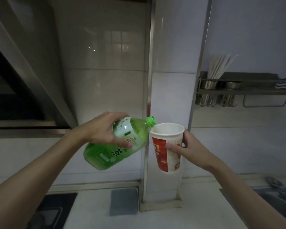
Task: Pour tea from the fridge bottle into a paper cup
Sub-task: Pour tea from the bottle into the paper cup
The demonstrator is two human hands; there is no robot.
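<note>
Above the counter [155, 219], the left hand [101, 131] grips the tilted tea bottle [109, 156], its neck at the rim of the paper cup [165, 159], which the right hand [193, 147] clasps. No stream shows, so pouring seems barely begun. Both hang in open air, with the wall corner [149, 80] close behind.

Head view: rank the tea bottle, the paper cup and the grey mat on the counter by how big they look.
1. tea bottle
2. paper cup
3. grey mat
The mat lies farther from the camera than the other two, so its true size is unsure.
</note>
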